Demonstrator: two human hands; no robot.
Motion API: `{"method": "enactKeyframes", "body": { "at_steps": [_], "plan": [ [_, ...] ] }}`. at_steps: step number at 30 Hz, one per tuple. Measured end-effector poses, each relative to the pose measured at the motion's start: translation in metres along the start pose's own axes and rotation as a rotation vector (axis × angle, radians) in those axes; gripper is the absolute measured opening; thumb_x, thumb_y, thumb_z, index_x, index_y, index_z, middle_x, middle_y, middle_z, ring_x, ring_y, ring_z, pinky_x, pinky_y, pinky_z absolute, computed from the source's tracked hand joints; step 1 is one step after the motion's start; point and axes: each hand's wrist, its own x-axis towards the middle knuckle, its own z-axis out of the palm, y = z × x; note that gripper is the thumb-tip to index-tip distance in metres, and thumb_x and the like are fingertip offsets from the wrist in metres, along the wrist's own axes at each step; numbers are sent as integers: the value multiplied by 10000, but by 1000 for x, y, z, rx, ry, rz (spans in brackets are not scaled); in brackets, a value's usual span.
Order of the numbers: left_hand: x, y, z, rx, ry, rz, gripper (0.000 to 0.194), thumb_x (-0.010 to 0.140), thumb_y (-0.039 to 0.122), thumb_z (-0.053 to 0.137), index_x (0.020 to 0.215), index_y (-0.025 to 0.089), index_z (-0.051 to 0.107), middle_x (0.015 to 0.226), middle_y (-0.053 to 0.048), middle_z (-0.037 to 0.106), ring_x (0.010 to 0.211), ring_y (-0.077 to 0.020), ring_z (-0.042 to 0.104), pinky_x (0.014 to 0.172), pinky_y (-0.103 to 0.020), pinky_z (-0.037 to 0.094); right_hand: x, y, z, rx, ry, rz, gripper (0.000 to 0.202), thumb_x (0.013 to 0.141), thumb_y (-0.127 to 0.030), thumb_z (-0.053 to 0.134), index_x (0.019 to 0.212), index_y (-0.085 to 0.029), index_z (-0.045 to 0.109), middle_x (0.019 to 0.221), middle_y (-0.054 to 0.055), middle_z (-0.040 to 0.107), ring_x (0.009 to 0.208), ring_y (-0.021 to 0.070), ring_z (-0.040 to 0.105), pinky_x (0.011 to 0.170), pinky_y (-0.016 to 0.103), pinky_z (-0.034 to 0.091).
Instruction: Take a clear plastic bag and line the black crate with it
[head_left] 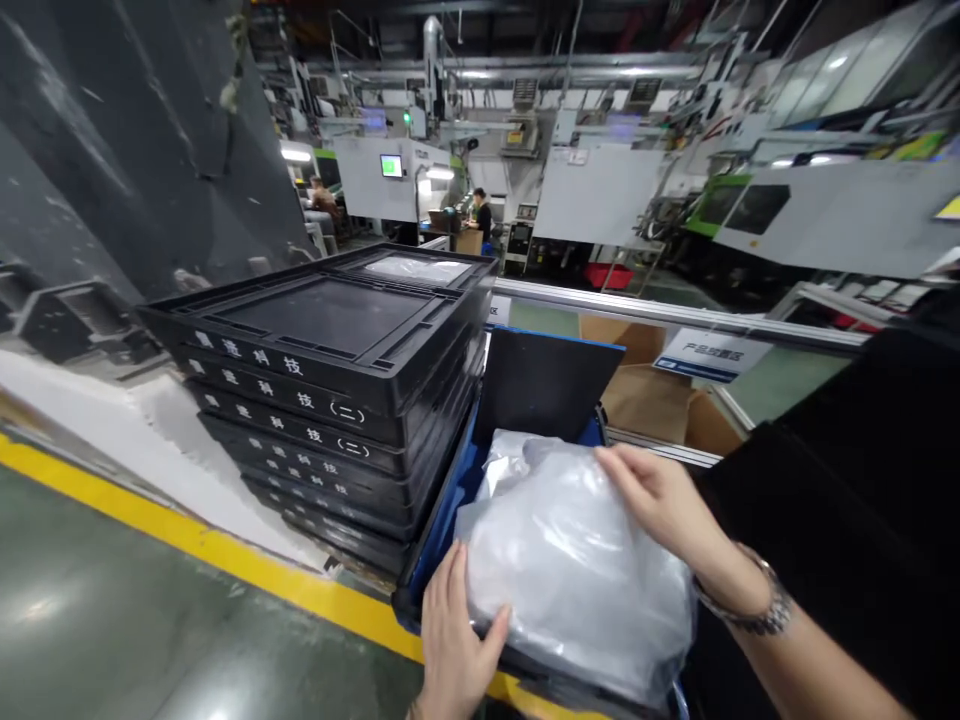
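Note:
A translucent plastic bag (pixel 570 570) lies bunched over a blue crate (pixel 448 505) at the bottom centre. My left hand (pixel 452 645) grips the bag's near-left edge, thumb pressed on top of the plastic. My right hand (pixel 664 500) lies on the bag's upper right part, fingers spread flat against it; a metal bracelet sits on that wrist. What is inside the bag is hidden by the cloudy plastic. A black panel (pixel 547 385) stands upright at the crate's far end.
A stack of several black trays (pixel 330 400) with white characters stands left of the crate. A yellow floor line (pixel 187 540) runs below. A metal rail (pixel 675 315) and cardboard boxes (pixel 652 400) lie behind. People work at machines far back.

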Motion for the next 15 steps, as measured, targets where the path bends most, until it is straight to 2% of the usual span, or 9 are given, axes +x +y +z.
{"method": "enactKeyframes", "body": {
  "at_steps": [2, 3, 6, 7, 11, 15],
  "plan": [
    [0, 0, 1, -5, 30, 19, 694, 805, 403, 565, 1355, 53, 327, 1329, -181, 453, 1214, -253, 436, 947, -362, 423, 8, -10, -7, -173, -188, -57, 548, 848, -636, 363, 554, -178, 427, 503, 8, 440, 485, 126, 388, 495, 262, 268],
    [0, 0, 2, -12, 40, 32, 708, 804, 402, 566, 1363, 48, 315, 1344, -185, 437, 1232, -258, 418, 957, -363, 410, 12, -13, -9, -221, -219, -66, 561, 845, -647, 348, 545, -179, 421, 491, 9, 434, 477, 126, 381, 496, 266, 258],
    [-2, -3, 5, -38, 84, 30, 741, 802, 380, 565, 1385, 30, 270, 1364, -201, 407, 1262, -270, 389, 973, -372, 389, 21, -13, -7, -222, -49, -29, 525, 871, -607, 306, 586, -183, 430, 537, 17, 467, 522, 136, 414, 526, 262, 273],
    [-2, -4, 7, -46, 98, 23, 748, 802, 368, 566, 1392, 28, 256, 1370, -206, 398, 1269, -272, 383, 976, -375, 387, 23, -11, -5, -227, -30, -18, 493, 880, -570, 305, 597, -184, 425, 556, 21, 481, 537, 139, 425, 537, 261, 274],
    [-3, -4, 14, -76, 170, -43, 755, 812, 351, 546, 1428, 73, 210, 1364, -201, 406, 1252, -286, 407, 967, -403, 397, 34, -8, -5, -365, -135, -50, 430, 877, -470, 374, 559, -181, 392, 537, 17, 474, 511, 134, 399, 543, 271, 233],
    [1, -4, 28, -56, 259, -74, 762, 818, 401, 502, 1453, 128, 180, 1318, -205, 452, 1178, -325, 473, 926, -460, 420, 45, -25, -15, -228, 77, -81, 422, 930, -435, 350, 595, -179, 362, 569, 2, 456, 544, 121, 403, 556, 250, 254]
  ]
}}
